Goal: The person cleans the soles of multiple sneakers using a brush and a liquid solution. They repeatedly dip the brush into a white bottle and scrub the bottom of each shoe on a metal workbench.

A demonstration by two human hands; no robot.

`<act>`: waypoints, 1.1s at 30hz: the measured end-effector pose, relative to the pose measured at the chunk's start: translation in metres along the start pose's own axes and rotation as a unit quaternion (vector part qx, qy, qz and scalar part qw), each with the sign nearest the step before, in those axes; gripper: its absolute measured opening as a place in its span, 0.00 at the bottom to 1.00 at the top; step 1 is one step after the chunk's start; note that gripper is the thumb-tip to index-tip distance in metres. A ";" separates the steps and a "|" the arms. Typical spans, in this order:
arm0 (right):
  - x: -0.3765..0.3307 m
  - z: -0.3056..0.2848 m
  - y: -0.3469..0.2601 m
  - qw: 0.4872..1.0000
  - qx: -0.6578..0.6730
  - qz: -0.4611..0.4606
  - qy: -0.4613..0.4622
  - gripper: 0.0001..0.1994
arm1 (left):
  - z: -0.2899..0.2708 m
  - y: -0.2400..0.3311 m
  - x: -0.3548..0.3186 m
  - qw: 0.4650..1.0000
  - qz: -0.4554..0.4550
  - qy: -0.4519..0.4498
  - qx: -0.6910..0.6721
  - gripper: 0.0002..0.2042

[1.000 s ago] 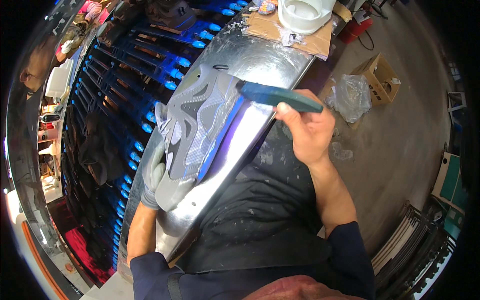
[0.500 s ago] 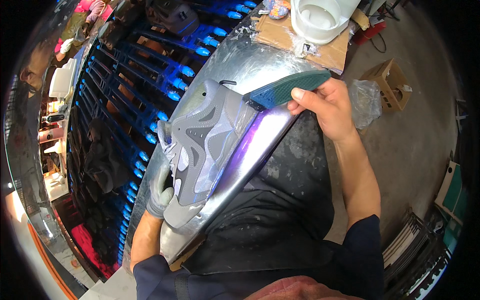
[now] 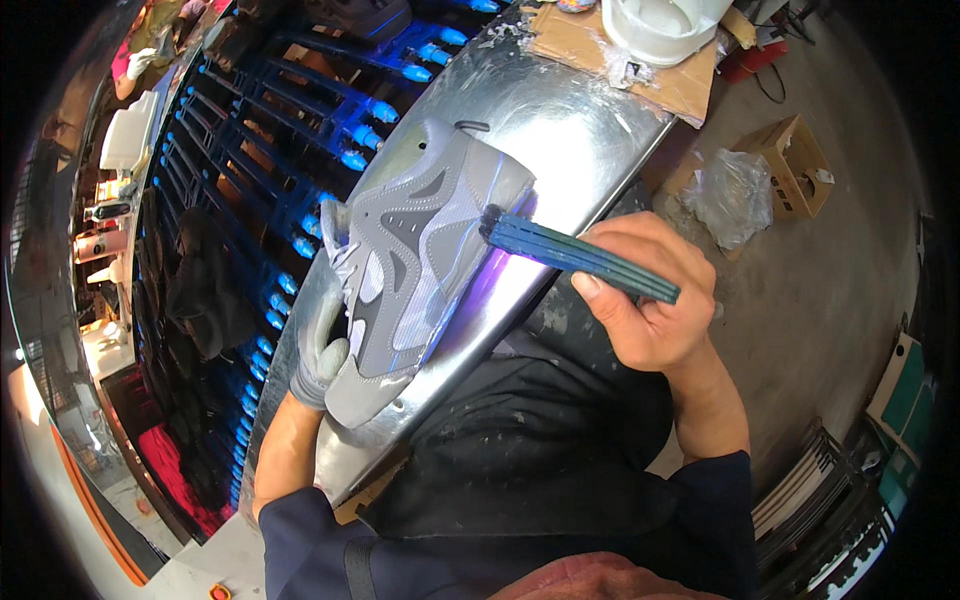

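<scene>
We see a grey sneaker upper [image 3: 420, 255] lying on its side on a shiny metal worktable [image 3: 590, 120], the sheet bright and curved, with a violet glare along its near edge. The shoe is built from layered panels: smooth pale grey overlays, darker grey inserts and fine mesh between them, with a rounded toe pointing up the table. Our left hand [image 3: 322, 350], in a grey knit glove, grips the heel end, its fingers closed around the shoe's rear edge. Our right hand [image 3: 650, 300] is bare and its fingers are wrapped tight around the dark blue ridged handle of a brush [image 3: 575, 255], whose dark bristled tip touches the shoe's side near the toe. A black apron [image 3: 520, 450], flecked with pale spots, covers our lap just below the table. Beyond the shoe runs a dark rack with rows of glowing blue pegs [image 3: 330, 130]. At the table's far end a white plastic bucket [image 3: 660, 25] stands on stained cardboard [image 3: 580, 45]. On the concrete floor to the right sit a small open cardboard box [image 3: 790, 165] and crumpled clear plastic [image 3: 730, 195].
</scene>
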State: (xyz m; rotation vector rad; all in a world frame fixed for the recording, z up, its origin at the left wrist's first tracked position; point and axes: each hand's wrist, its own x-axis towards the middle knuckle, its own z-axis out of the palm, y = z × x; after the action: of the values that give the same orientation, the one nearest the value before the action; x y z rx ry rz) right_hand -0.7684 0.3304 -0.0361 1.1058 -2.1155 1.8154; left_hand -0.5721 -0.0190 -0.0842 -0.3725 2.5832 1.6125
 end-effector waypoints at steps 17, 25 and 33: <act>-0.008 0.007 0.011 0.992 0.118 0.020 -0.044 0.09 | 0.011 0.016 0.011 1.000 0.016 0.005 -0.014 0.33; -0.066 0.052 0.018 0.751 0.553 0.341 0.120 0.11 | 0.053 0.058 0.051 0.998 0.060 0.008 0.020 0.29; -0.054 0.039 0.001 0.881 0.359 0.274 0.140 0.09 | 0.048 0.065 0.073 0.962 0.219 -0.032 0.162 0.32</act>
State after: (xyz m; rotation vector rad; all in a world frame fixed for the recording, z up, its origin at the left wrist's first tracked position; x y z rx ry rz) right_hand -0.7168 0.3184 -0.0765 0.2503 -1.7044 2.9488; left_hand -0.6614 0.0393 -0.0630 0.2893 2.9506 1.2218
